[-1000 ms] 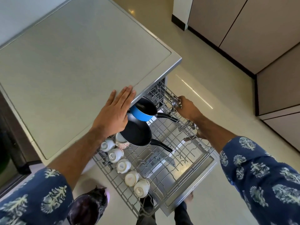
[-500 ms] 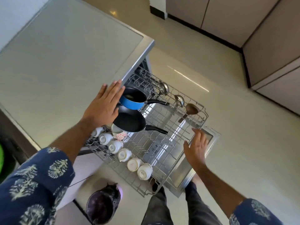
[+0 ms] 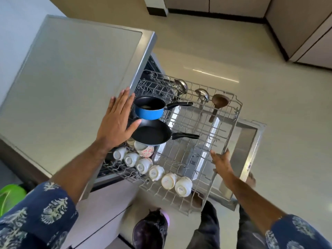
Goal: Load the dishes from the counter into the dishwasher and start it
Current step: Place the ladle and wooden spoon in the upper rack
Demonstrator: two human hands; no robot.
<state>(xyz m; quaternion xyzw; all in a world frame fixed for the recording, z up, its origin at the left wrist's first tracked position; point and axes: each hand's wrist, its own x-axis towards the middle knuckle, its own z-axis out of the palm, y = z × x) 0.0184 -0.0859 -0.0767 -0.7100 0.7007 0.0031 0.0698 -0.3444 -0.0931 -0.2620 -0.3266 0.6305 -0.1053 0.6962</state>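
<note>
The dishwasher's wire rack [image 3: 227,139] is pulled out over the open door [image 3: 251,150]. In it sit a blue saucepan [image 3: 149,112], a black frying pan [image 3: 152,133], a row of white cups [image 3: 156,172] lying on their sides, two steel ladles [image 3: 181,85] and a wooden spoon [image 3: 219,101]. My left hand [image 3: 116,123] lies flat and open on the counter edge [image 3: 143,56], next to the pans. My right hand [image 3: 221,162] is open, fingers at the rack's front rim, holding nothing.
The grey countertop [image 3: 71,78] fills the left. A dark bin [image 3: 150,229] stands on the floor below the rack, and a green object [image 3: 9,194] shows at the far left. Pale floor and cabinet fronts [image 3: 305,24] lie to the right. My legs are under the rack.
My right hand let go of the utensils at the rack's far side and came back to the rack's front rim. The view swung; my left hand stayed on the counter edge.
</note>
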